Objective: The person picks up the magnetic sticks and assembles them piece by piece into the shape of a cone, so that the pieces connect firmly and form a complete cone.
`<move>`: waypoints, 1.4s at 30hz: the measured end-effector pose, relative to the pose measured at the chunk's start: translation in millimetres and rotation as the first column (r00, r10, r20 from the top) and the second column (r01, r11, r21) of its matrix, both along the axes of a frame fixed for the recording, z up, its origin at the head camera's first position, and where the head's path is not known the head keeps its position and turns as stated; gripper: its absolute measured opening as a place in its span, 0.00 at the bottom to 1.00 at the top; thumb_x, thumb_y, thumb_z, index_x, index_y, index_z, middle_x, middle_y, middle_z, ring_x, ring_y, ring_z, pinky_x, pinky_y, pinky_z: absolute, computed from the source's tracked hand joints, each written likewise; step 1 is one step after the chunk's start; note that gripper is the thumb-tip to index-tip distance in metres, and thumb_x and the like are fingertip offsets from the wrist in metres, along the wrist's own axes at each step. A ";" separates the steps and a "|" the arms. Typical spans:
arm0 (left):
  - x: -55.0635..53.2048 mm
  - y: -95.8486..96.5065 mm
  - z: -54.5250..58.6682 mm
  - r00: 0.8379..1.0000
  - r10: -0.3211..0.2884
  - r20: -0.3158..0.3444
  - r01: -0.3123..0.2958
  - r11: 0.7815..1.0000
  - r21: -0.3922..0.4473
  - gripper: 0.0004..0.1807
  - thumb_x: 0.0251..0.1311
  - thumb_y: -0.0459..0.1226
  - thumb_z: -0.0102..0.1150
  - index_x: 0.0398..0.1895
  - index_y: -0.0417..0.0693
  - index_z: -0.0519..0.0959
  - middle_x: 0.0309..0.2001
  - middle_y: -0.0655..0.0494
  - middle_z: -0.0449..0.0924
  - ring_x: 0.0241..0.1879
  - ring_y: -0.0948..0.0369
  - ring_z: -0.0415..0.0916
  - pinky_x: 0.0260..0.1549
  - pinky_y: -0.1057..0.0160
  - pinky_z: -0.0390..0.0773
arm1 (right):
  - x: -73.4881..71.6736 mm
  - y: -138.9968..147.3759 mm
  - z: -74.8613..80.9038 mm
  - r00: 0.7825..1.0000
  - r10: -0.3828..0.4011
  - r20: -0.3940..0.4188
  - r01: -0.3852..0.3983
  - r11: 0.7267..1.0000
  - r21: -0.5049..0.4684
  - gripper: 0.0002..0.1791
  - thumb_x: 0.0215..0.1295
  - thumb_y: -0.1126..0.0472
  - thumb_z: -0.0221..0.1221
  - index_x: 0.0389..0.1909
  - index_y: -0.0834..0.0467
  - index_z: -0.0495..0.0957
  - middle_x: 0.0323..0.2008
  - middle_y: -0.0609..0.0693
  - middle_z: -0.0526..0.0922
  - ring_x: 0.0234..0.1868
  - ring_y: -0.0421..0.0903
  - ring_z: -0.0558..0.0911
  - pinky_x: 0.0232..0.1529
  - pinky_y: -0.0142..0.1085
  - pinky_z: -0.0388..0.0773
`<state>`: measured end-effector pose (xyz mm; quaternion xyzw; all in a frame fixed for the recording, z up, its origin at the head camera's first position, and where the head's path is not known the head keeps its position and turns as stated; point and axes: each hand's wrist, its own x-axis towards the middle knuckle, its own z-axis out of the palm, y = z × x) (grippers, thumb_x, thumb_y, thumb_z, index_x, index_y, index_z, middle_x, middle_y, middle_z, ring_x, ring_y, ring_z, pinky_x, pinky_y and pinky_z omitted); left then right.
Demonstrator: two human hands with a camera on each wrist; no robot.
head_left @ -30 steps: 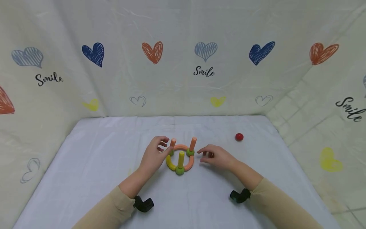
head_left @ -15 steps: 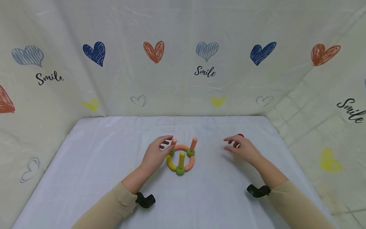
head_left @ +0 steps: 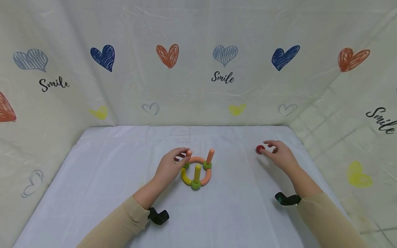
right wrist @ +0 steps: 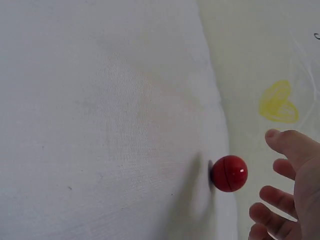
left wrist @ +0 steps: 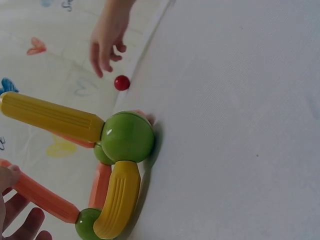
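Observation:
On the table stands a ring of curved yellow point(left wrist: 120, 200) and orange pieces point(head_left: 196, 159) joined by green balls point(head_left: 195, 185). Three upright sticks rise from the balls: a yellow stick point(head_left: 197, 173) in front and two orange ones behind. My left hand point(head_left: 167, 167) pinches the top of the left orange stick point(left wrist: 47, 201) between thumb and fingers. Off to the right, my right hand point(head_left: 283, 157) hovers beside a red ball point(right wrist: 229, 173) with thumb and fingers spread. In the right wrist view a gap shows between the fingertips and that ball.
A white cloth point(head_left: 223, 213) covers the table. Behind it and at the sides hang pale sheets printed with hearts point(head_left: 167, 55) and words. A black wrist-worn device point(head_left: 159, 216) sits under each forearm near the cuff.
My right hand has moved right from beside the ring, passing in front of the red ball to its right side. My left hand stays at the left orange stick.

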<state>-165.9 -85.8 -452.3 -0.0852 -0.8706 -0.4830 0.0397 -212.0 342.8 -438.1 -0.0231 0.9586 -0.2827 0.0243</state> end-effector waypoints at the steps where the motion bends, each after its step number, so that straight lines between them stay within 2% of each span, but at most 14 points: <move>1: 0.1 0.5 0.3 1.000 0.003 0.003 -0.003 1.000 0.001 0.18 0.64 0.43 0.65 0.57 0.59 0.81 0.51 0.66 0.80 0.48 0.60 0.77 0.49 0.57 0.77 | -1.5 1.3 -1.4 1.000 -0.008 0.011 0.008 1.000 0.003 0.34 0.68 0.43 0.60 0.68 0.58 0.69 0.58 0.64 0.72 0.50 0.57 0.71 0.38 0.42 0.75; 5: -0.1 2.8 -0.5 1.000 0.006 0.005 -0.006 1.000 -0.001 0.17 0.64 0.43 0.65 0.57 0.58 0.81 0.51 0.66 0.80 0.48 0.61 0.77 0.49 0.57 0.77 | -8.3 5.1 -8.0 0.998 -0.030 0.054 0.029 0.999 0.024 0.38 0.68 0.38 0.57 0.70 0.59 0.66 0.60 0.65 0.71 0.55 0.62 0.71 0.45 0.50 0.75; 10: 0.2 4.5 -2.6 1.000 0.004 0.018 -0.004 1.000 -0.006 0.18 0.65 0.45 0.64 0.57 0.58 0.81 0.51 0.66 0.80 0.48 0.63 0.76 0.49 0.59 0.77 | -14.7 3.1 -11.8 0.993 -0.066 0.095 0.063 0.997 0.038 0.41 0.67 0.35 0.56 0.70 0.60 0.66 0.59 0.67 0.71 0.59 0.64 0.68 0.53 0.58 0.69; 14: 0.4 5.3 -3.0 1.000 -0.001 0.027 0.002 1.000 -0.009 0.18 0.65 0.46 0.63 0.58 0.58 0.80 0.50 0.67 0.80 0.49 0.63 0.76 0.49 0.59 0.76 | -17.7 -0.6 -13.5 0.989 -0.092 0.114 0.086 0.995 0.060 0.40 0.68 0.35 0.55 0.69 0.61 0.67 0.58 0.68 0.71 0.58 0.65 0.69 0.54 0.58 0.68; 21: 0.4 5.2 -1.1 0.999 -0.009 0.033 0.010 1.000 -0.016 0.19 0.65 0.47 0.63 0.58 0.58 0.80 0.51 0.66 0.80 0.49 0.63 0.76 0.49 0.59 0.76 | -23.2 1.0 -23.0 0.983 -0.126 0.134 0.114 0.989 0.098 0.35 0.70 0.36 0.53 0.64 0.60 0.71 0.55 0.65 0.75 0.53 0.61 0.73 0.51 0.55 0.71; 25: 0.1 4.2 -1.1 1.000 -0.010 0.023 0.010 1.000 -0.018 0.18 0.66 0.47 0.63 0.58 0.59 0.81 0.50 0.67 0.80 0.48 0.63 0.76 0.49 0.59 0.76 | -24.8 0.9 -26.3 0.986 -0.115 0.123 0.104 0.991 0.087 0.32 0.71 0.39 0.54 0.63 0.59 0.73 0.54 0.64 0.76 0.53 0.60 0.74 0.51 0.54 0.72; 29: -0.1 3.3 -0.5 1.000 -0.013 0.013 0.013 1.000 -0.013 0.18 0.66 0.46 0.63 0.57 0.59 0.81 0.50 0.67 0.80 0.48 0.63 0.76 0.49 0.58 0.76 | -20.1 -1.1 -24.1 0.992 -0.086 0.098 0.079 0.994 0.072 0.30 0.70 0.43 0.57 0.63 0.60 0.72 0.54 0.64 0.76 0.52 0.60 0.74 0.48 0.53 0.72; 35: 0.2 2.4 1.2 1.000 -0.007 0.014 0.007 1.000 -0.001 0.17 0.66 0.44 0.64 0.57 0.59 0.81 0.50 0.67 0.80 0.48 0.63 0.76 0.49 0.58 0.76 | -10.4 -2.3 -18.9 0.995 -0.054 0.089 0.048 0.997 0.061 0.31 0.68 0.46 0.60 0.64 0.60 0.71 0.56 0.66 0.75 0.55 0.65 0.72 0.49 0.56 0.72; 42: 1.5 1.7 1.7 1.000 0.011 0.023 -0.011 1.000 -0.006 0.17 0.65 0.44 0.64 0.57 0.57 0.81 0.50 0.65 0.80 0.49 0.62 0.76 0.49 0.57 0.77 | -6.3 2.2 -18.3 0.995 -0.022 0.098 0.013 0.996 0.089 0.32 0.67 0.45 0.62 0.65 0.59 0.71 0.57 0.65 0.76 0.57 0.66 0.72 0.50 0.58 0.72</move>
